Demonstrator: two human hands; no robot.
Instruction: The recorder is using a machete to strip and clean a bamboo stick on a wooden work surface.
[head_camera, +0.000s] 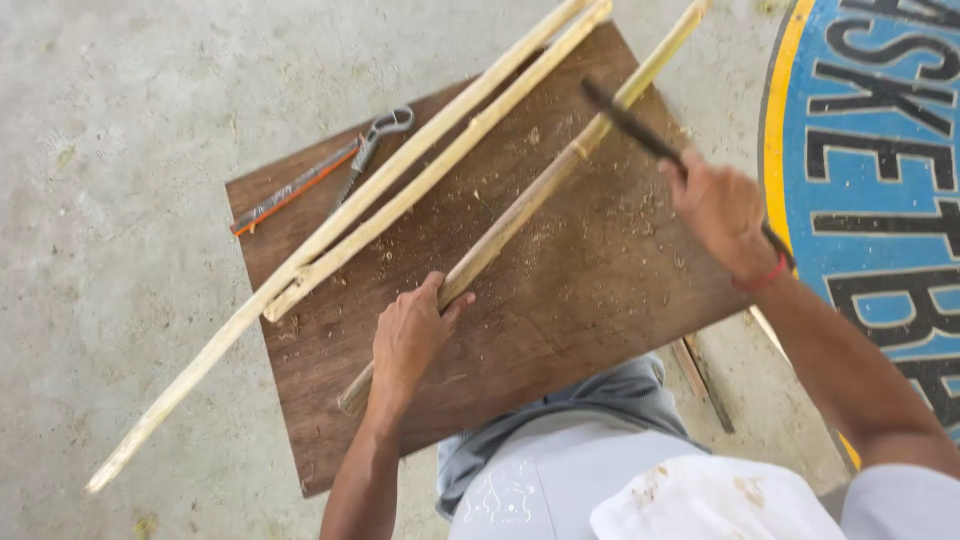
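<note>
On the brown board (560, 300), pliers (372, 140) lie far left. Our left hand (412, 335) clamps the bamboo stick (520, 215) near its lower end; our right hand (722, 212), clenched on a dark blade (628, 122), crosses its upper stretch.

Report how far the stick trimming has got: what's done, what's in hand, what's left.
Done: shavings litter the brown board, so some cutting has happened. In hand: the left hand pins one stick to the board while the right hand swings a dark blade over its upper part. Left: I can't tell whether the two long sticks beside it are worked. Pincers and a thin tool with an orange edge lie unused.
</note>
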